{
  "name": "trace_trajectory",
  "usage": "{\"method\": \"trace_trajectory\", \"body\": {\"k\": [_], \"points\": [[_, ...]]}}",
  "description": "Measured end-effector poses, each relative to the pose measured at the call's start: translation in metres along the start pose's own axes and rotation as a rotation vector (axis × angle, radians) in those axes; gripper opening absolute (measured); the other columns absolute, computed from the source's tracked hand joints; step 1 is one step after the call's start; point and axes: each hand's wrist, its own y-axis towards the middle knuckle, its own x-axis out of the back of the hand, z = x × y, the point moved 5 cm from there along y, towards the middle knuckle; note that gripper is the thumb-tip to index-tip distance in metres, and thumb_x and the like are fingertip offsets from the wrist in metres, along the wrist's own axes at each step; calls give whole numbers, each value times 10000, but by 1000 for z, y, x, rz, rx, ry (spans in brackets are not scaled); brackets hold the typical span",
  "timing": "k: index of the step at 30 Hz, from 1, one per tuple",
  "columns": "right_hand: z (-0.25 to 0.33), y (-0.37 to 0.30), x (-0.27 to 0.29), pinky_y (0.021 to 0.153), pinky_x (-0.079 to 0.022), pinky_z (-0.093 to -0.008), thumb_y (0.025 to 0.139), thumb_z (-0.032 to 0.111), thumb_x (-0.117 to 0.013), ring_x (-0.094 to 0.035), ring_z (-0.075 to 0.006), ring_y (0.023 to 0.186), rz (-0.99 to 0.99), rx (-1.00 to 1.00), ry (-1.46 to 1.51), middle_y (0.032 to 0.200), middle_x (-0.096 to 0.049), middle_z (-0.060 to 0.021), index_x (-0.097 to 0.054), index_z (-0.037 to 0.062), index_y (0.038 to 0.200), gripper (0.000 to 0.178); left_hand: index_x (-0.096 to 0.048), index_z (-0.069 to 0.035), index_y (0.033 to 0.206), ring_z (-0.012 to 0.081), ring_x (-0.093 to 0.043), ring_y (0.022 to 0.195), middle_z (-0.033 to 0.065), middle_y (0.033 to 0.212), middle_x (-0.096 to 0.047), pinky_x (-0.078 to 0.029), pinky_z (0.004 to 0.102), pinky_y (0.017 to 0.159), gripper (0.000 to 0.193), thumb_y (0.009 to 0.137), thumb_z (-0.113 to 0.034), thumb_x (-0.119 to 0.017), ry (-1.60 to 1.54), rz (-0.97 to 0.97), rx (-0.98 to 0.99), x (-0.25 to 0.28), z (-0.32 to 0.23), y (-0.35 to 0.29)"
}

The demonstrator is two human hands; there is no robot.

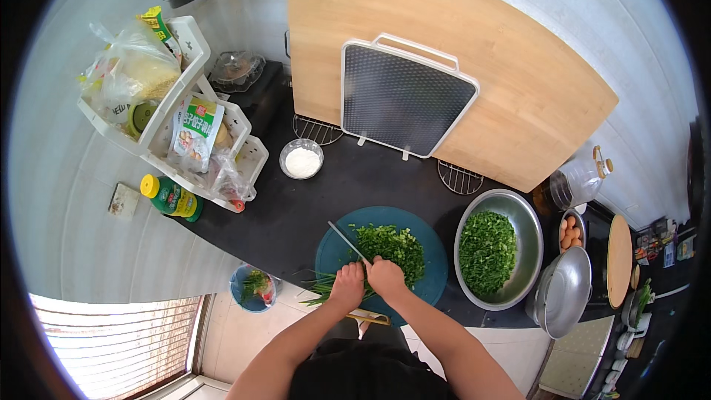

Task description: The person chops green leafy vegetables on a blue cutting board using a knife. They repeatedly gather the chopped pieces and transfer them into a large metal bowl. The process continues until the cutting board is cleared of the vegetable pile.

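"How far along are we?"
"Well along, we judge: the steel bowl [530, 252] near the counter's [274, 226] front edge holds plenty of chopped greens [486, 254], and 1 chopped heap [396, 248] lies on the round board [437, 270]."
"What remains?"
"Uncut stalks [319, 290] at the board's lower left edge. Our left hand [348, 287] pins them, fingers curled; our right hand [386, 278] grips the knife [346, 240]."

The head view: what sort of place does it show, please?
Probably a kitchen: there are chopped greens on a round teal cutting board, and brown eggs to the right.
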Motion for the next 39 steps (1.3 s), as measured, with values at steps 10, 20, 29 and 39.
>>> {"method": "trace_trajectory", "body": {"k": [10, 20, 29, 39], "points": [[-32, -63, 64, 610, -465, -481, 908, 452, -497, -598, -429, 684, -28, -277, 387, 660, -592, -239, -556, -8, 736, 494, -339, 78, 1282, 270, -468, 999, 140, 1112, -458, -391, 391, 876, 865, 692, -415, -735, 25, 23, 158, 28, -3, -7], [-24, -95, 46, 621, -486, -498, 933, 443, -451, -600, -447, 692, 10, -242, 301, 678, -602, -260, -559, -11, 720, 513, -356, 103, 1258, 273, -471, 1011, 153, 1112, -459, -411, 365, 864, 834, 711, -411, -720, 31, 39, 107, 7, 1, 0], [-29, -62, 26, 636, -511, -475, 948, 415, -418, -616, -432, 702, 191, -230, 167, 683, -614, -257, -605, -23, 748, 517, -414, 87, 1182, 273, -482, 951, 149, 1034, -477, -419, 346, 804, 690, 719, -332, -710, 131, 10, 41, 3, -2, 6], [1, -4, -2, 569, -536, -431, 931, 362, -446, -640, -392, 632, 92, -120, 118, 639, -616, -235, -614, -20, 705, 475, -434, 65, 1162, 259, -476, 920, 135, 1001, -483, -409, 352, 765, 533, 752, -231, -599, 121, 9, 19, -12, 2, 7]]}}
